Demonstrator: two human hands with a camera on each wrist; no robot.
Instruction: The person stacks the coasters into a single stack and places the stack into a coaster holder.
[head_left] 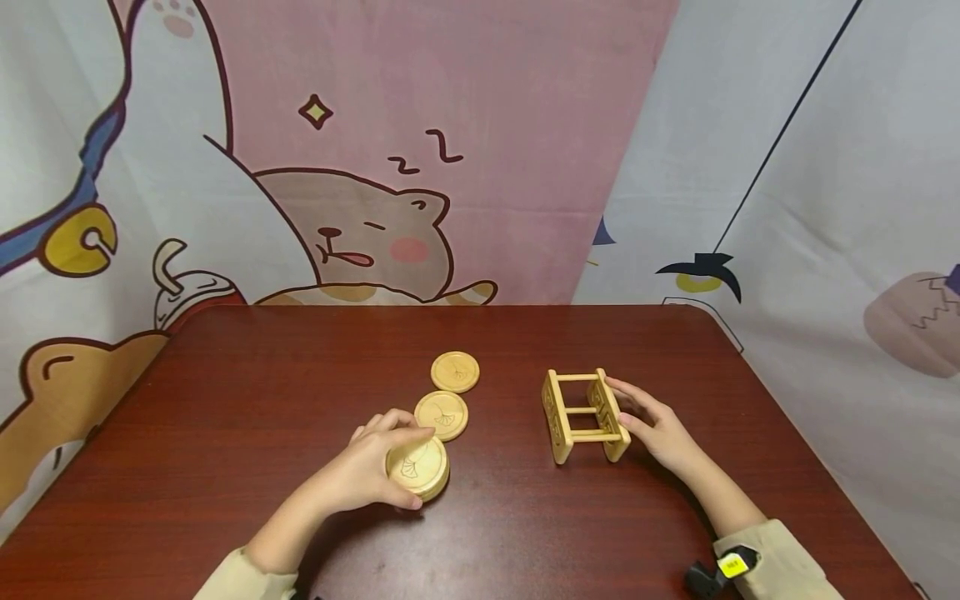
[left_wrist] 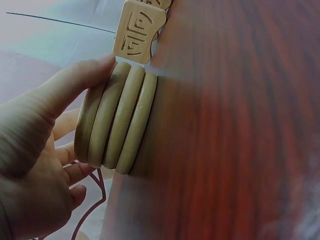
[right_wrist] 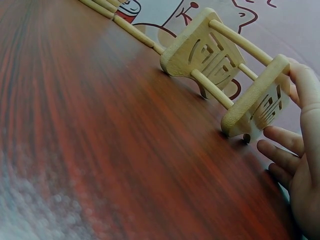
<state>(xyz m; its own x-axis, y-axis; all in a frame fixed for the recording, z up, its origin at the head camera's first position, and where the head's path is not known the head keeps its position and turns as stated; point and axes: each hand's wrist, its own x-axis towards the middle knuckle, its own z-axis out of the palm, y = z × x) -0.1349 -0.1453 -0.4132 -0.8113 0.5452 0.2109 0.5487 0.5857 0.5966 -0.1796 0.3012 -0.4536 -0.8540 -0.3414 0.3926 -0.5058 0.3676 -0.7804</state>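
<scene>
My left hand [head_left: 375, 467] spans a stack of round wooden coasters [head_left: 422, 468], thumb on one side and fingers on the other. In the left wrist view several coasters [left_wrist: 116, 117] lie face to face, the thumb at the rim of the outermost. The top one has a ginkgo leaf engraving. To the right stands a small wooden rack [head_left: 557, 417] with two carved side panels joined by round bars. My right hand [head_left: 660, 429] is beside its right panel, fingertips touching it. The right wrist view shows that panel [right_wrist: 257, 102] near the loosely extended fingers [right_wrist: 282, 140].
Two loose coasters lie flat beyond the stack, a nearer coaster [head_left: 441, 415] and a farther coaster [head_left: 455, 372]. All stand on a dark red-brown wooden table [head_left: 510, 533]. A cloth printed with cartoon animals [head_left: 480, 100] hangs behind the table's far edge.
</scene>
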